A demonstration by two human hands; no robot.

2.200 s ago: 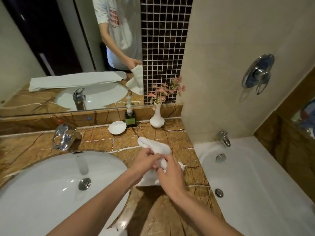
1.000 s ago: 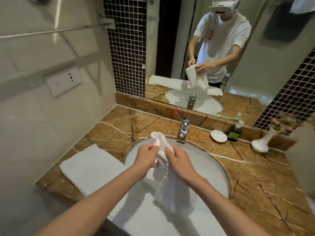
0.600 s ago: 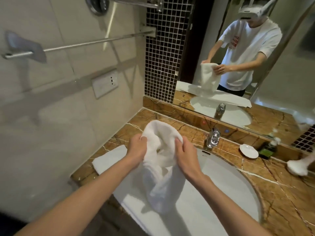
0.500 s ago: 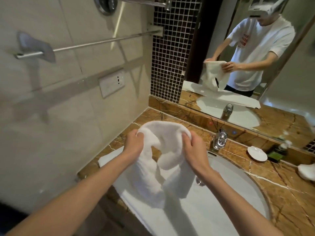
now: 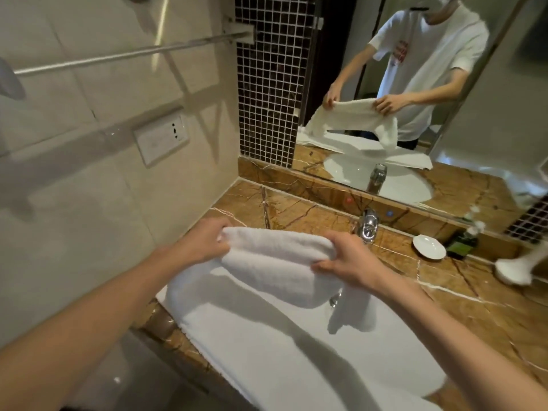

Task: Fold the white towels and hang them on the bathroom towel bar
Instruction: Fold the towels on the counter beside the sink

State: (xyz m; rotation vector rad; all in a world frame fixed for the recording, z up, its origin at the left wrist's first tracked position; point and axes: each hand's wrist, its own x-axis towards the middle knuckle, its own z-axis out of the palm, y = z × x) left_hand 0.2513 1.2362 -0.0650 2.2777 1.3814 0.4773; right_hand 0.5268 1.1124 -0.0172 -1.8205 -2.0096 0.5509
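A small white towel (image 5: 275,264) hangs stretched between my two hands above the sink. My left hand (image 5: 204,241) grips its left end and my right hand (image 5: 347,259) grips its right end, and the cloth sags below them. A second white towel (image 5: 246,345) lies flat over the counter's front edge and the sink beneath. The chrome towel bar (image 5: 124,56) runs along the tiled wall at the upper left, bare.
A chrome faucet (image 5: 367,226) stands behind the sink (image 5: 385,345). On the brown marble counter (image 5: 474,315) sit a white soap dish (image 5: 429,247), a green bottle (image 5: 462,241) and a white vase (image 5: 513,269). A wall socket (image 5: 161,137) is below the bar. The mirror (image 5: 415,99) reflects me.
My hands carried the towel from the right counter to over the sink, then moved apart and pulled the bunched towel out into a wide span. The view turned left toward the towel bar.
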